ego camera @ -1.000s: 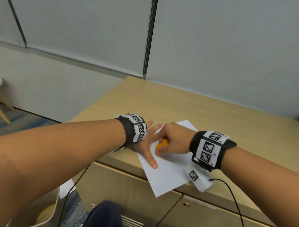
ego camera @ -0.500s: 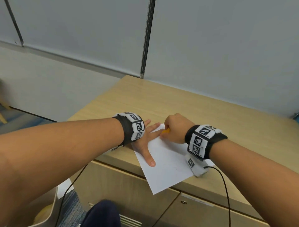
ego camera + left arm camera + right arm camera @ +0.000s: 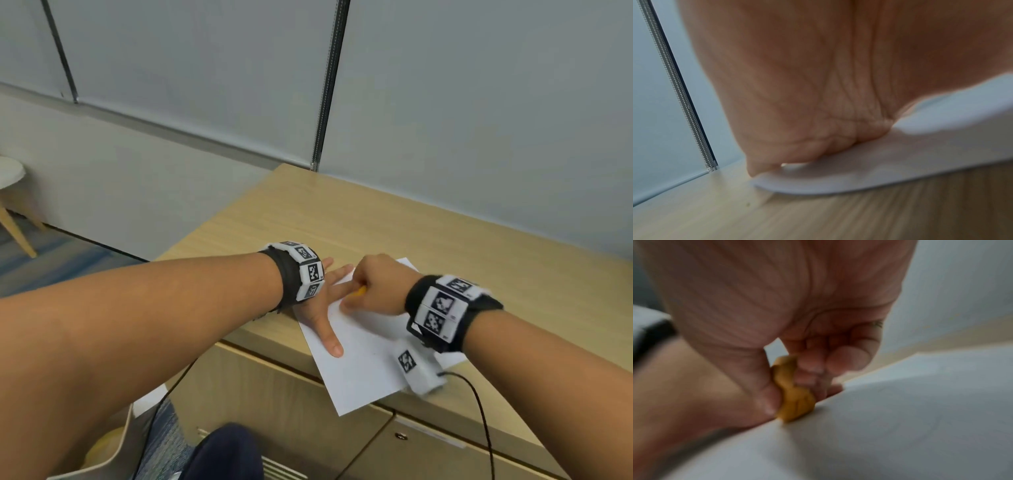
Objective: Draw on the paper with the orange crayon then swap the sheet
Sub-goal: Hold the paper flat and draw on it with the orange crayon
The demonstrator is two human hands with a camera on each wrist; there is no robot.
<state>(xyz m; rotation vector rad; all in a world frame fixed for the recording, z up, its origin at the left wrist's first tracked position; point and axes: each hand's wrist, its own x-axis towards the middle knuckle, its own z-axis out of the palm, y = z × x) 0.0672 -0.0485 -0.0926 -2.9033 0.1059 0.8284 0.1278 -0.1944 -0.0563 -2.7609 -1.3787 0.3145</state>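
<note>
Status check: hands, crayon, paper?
Left hand flat, pinning paper. Right hand grips crayon, tip on sheet. Nothing in the way.

One sheet of paper (image 3: 363, 370) lies on one wooden cabinet top (image 3: 411, 226). One orange crayon (image 3: 360, 292) shows. Two hands: left hand (image 3: 322, 305), right hand (image 3: 376, 287). Two marker-tagged wristbands, left wristband (image 3: 305, 270) and right wristband (image 3: 442, 308). One chair (image 3: 13, 192) at far left.
</note>
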